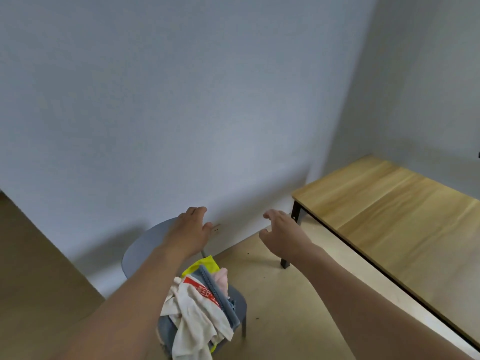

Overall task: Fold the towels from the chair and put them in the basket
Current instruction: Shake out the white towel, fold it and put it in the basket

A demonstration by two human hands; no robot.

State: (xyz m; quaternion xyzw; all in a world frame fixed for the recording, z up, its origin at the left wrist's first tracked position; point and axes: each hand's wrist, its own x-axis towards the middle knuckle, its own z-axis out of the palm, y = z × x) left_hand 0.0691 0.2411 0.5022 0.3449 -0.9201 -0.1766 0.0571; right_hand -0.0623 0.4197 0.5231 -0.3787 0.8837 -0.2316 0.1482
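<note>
A grey chair (pixel 140 253) stands against the wall at the lower middle, its round back partly behind my left arm. On its seat lies a loose heap of towels (pixel 200 310): white with a red print, grey-blue, pink and yellow. My left hand (pixel 189 229) hovers in the air above the chair back, fingers loosely curved, holding nothing. My right hand (pixel 281 235) is stretched out to the right of the chair over the floor, fingers relaxed and empty. No basket is in view.
A low wooden table (pixel 389 211) with black legs runs along the right side. A pale wall fills the upper view, with a socket (pixel 216 229) low between my hands. Beige floor lies between the chair and the table.
</note>
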